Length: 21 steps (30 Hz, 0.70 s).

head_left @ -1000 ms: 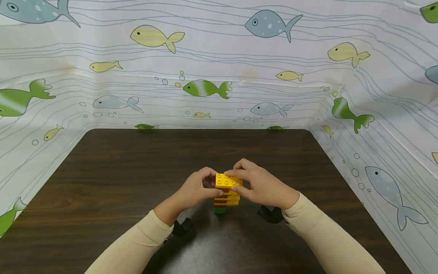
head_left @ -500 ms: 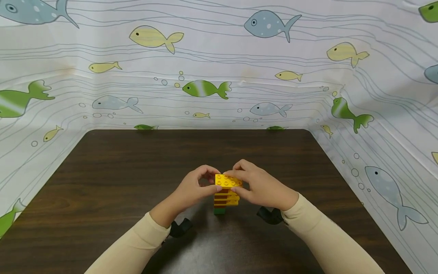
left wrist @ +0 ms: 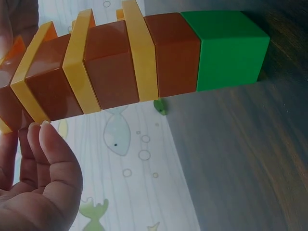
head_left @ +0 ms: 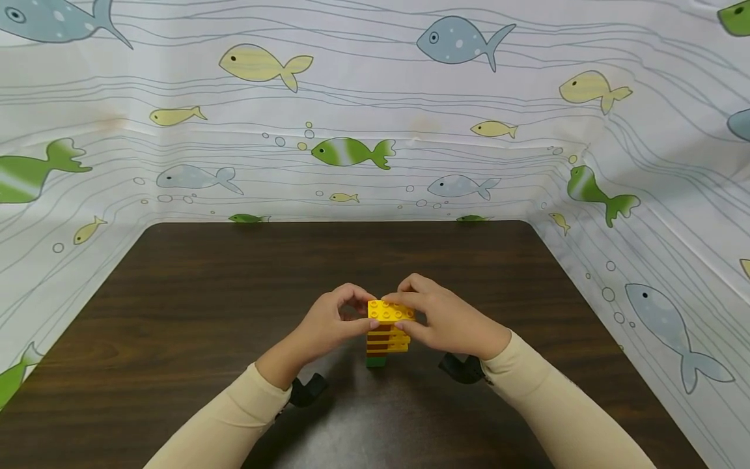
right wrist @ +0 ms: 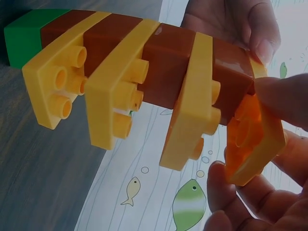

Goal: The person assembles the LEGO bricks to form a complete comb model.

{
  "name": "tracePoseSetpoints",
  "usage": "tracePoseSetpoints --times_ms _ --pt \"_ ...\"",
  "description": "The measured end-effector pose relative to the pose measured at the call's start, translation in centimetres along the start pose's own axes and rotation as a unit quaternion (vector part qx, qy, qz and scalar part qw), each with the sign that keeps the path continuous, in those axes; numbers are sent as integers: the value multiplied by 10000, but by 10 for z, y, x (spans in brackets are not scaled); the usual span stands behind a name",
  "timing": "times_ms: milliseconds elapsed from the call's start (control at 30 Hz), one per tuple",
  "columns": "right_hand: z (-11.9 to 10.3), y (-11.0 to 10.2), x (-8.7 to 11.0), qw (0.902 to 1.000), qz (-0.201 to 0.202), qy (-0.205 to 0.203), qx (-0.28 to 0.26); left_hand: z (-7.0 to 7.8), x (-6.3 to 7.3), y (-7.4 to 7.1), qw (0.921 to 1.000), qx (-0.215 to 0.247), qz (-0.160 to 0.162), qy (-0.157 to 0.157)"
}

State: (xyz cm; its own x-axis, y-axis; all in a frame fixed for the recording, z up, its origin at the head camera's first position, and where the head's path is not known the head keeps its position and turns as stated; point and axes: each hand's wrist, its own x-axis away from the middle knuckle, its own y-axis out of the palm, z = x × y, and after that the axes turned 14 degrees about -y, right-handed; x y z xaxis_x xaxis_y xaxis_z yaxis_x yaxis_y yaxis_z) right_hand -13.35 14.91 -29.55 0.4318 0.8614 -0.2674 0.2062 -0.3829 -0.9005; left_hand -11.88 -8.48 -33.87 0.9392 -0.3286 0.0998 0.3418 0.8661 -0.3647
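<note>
A tower of toy building bricks stands on the dark table. Its base is a green brick (left wrist: pixel 233 50), followed by brown bricks (left wrist: pixel 113 55) alternating with thin yellow plates (right wrist: pixel 122 84) that jut out to one side. At the top lies a studded yellow plate (head_left: pixel 391 312). My left hand (head_left: pixel 325 326) pinches that plate's left end, thumb on the near edge and fingers behind. With thumb and fingers on the near and far edges, my right hand (head_left: pixel 454 322) grips its right half. From the right wrist, the top plate's hollow underside shows beside the uppermost brown brick.
The brown wood-grain table (head_left: pixel 234 280) spreads around the tower. A white fish-print sheet (head_left: pixel 375 85) rises behind it and along both sides. Black wrist-worn devices (head_left: pixel 309 391) hang under both wrists.
My left thumb has shifted up from the bricks just below onto the top plate's near edge. The top plate sits very slightly lower; my right hand keeps its grip.
</note>
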Motion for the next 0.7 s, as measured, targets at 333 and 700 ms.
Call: tracePoseSetpoints --times_ms 333,700 --pt "-1 1 0 10000 -20 -12 -8 -2 1 2 10000 -25 32 1" --pt "3 6 4 9997 132 72 -168 -3 2 2 9999 88 59 -123"
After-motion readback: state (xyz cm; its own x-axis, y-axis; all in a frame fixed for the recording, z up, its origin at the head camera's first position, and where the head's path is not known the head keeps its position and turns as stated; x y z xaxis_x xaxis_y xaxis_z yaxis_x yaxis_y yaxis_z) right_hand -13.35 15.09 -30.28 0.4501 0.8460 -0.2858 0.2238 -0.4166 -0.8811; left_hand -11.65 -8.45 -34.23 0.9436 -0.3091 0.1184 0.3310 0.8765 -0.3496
